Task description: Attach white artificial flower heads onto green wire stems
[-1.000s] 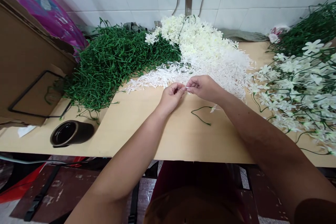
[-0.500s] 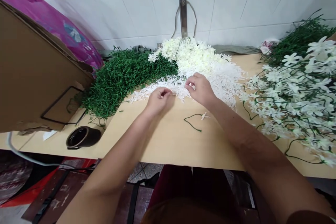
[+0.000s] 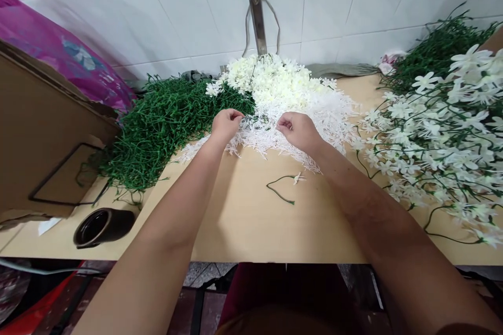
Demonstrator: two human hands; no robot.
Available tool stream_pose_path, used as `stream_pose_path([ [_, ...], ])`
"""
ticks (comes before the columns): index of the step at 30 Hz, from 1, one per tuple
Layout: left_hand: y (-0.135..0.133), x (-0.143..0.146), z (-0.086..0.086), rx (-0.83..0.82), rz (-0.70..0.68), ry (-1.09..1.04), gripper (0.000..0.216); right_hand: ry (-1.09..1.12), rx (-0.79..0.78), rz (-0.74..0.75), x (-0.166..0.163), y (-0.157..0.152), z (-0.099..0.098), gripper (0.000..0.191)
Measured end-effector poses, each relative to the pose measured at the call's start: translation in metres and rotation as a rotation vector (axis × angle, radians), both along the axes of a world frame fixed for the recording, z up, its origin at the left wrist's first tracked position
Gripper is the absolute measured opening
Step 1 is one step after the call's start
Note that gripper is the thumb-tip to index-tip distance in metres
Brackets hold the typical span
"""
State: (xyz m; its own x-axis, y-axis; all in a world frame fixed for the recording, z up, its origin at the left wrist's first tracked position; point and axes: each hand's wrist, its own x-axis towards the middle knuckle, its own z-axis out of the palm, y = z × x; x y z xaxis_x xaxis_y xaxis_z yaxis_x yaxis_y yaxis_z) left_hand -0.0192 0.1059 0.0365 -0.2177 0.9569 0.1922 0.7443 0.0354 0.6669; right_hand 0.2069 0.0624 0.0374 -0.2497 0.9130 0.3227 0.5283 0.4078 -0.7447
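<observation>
- The left hand (image 3: 226,124) is being held curled at the middle of the frame, where the heap of green stems (image 3: 157,125) is meeting the spread of white spiky pieces (image 3: 275,136); its fingers are being kept bent inward, and whether anything is being pinched cannot be told.
- The right hand (image 3: 299,131) is being held just right of centre over the white spiky pieces, fingers closed toward the thumb; what is being gripped, if anything, cannot be made out.
- The two hands are being kept apart, with white pieces lying between them.
- A pile of cream blossoms (image 3: 271,78) is being shown behind the hands, against the tiled wall.
- A single green stem with one small flower (image 3: 285,188) is lying on the bare surface (image 3: 243,220), below the right hand.
- Finished flower sprays (image 3: 436,131) are being shown heaped at the right edge.
- A dark cup (image 3: 102,226) is lying on its side at the lower left.
</observation>
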Motion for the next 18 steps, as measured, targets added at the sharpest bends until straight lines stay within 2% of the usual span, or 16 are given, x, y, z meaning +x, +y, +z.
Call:
stream_pose_path([
  [4,0.02,0.025,-0.003,0.045,-0.079,0.137,0.018,0.005,0.009,-0.005,0.0,0.003,-0.007,0.017],
  [9,0.023,0.05,-0.01,-0.01,-0.2,0.252,0.016,0.005,0.028,0.008,-0.001,0.004,-0.012,0.019],
  [13,0.019,0.052,-0.013,-0.031,-0.237,0.18,0.014,-0.012,0.015,0.002,-0.002,0.002,-0.01,0.02],
  [16,0.015,0.048,-0.013,-0.055,-0.318,0.069,0.02,-0.017,0.004,-0.003,-0.003,0.001,-0.008,0.019],
  [18,0.013,0.047,-0.014,-0.041,-0.334,0.078,0.023,-0.023,0.003,-0.005,-0.003,0.001,-0.008,0.019],
])
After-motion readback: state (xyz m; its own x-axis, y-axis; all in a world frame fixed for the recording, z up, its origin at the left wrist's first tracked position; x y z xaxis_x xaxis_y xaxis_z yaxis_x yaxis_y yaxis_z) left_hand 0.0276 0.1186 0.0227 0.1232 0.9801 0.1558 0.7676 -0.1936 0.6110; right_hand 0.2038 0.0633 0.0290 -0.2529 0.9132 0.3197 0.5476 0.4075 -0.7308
